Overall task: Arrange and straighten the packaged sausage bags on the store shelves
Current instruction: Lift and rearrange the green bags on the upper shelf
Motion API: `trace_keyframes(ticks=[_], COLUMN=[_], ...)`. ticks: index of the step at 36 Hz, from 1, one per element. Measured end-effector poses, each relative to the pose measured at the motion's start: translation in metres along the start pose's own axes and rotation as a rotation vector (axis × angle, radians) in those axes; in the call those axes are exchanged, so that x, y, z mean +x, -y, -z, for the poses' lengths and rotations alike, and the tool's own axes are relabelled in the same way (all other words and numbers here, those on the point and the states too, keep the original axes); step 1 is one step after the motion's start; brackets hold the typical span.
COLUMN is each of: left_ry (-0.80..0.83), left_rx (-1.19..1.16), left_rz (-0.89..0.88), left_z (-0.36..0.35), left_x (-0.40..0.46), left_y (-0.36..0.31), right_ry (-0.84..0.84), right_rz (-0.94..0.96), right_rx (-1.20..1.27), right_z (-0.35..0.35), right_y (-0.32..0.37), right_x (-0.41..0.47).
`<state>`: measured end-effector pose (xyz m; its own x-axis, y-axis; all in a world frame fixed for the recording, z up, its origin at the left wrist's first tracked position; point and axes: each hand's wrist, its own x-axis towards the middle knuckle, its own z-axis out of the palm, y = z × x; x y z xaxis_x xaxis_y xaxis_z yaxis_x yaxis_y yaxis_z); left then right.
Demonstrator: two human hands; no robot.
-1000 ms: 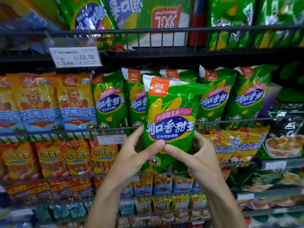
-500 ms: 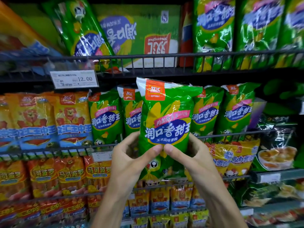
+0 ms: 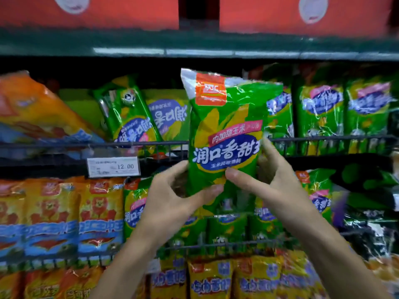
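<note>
Left hand (image 3: 172, 197): nearest the camera, low and left of centre; its grip is closed on the lower left edge of the green bag (image 3: 226, 134), thumb across the front, the other fingers hidden behind the pack.

Right hand (image 3: 265, 182): just beside the left; thumb pressed on the front near the bottom, fingers curled round the right edge and back; its grip is closed on the same bag.

Green bag: held upright in the air between the two hands, in front of the upper shelf rail (image 3: 129, 144); its top with the orange badge stands free and leans a little to the left; not resting on any shelf.

Handling: it looks light, with a glossy, crinkled film that is likely slippery; the contents seem soft enough to bend, so the top may flop; a hold low on both side edges should keep it straight.

Lower shelf: orange bags (image 3: 51, 216) and more green ones stand in rows behind the wrists.

Upper shelf: a tilted green pack (image 3: 129, 117) lies askew at left; upright green packs (image 3: 321, 113) at right; a price tag (image 3: 113, 166) hangs on the rail.
</note>
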<state>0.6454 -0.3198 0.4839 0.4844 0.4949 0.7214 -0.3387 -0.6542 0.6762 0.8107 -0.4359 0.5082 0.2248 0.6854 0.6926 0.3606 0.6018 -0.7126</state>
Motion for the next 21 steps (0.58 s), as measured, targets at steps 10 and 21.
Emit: trace_keyframes(ticks=[10,21], left_ry=[0.072,0.044], left_rx=[0.104,0.312], left_rz=[-0.166,-0.225], left_z=[0.022,0.040], left_x=[0.092,0.142], left_y=[-0.050,-0.040], right_ry=[-0.137,-0.142], right_rz=[0.288,0.268], right_rx=[-0.130,-0.273], right_z=[0.015,0.031], right_y=[0.042,0.019], right_x=[0.079,0.122])
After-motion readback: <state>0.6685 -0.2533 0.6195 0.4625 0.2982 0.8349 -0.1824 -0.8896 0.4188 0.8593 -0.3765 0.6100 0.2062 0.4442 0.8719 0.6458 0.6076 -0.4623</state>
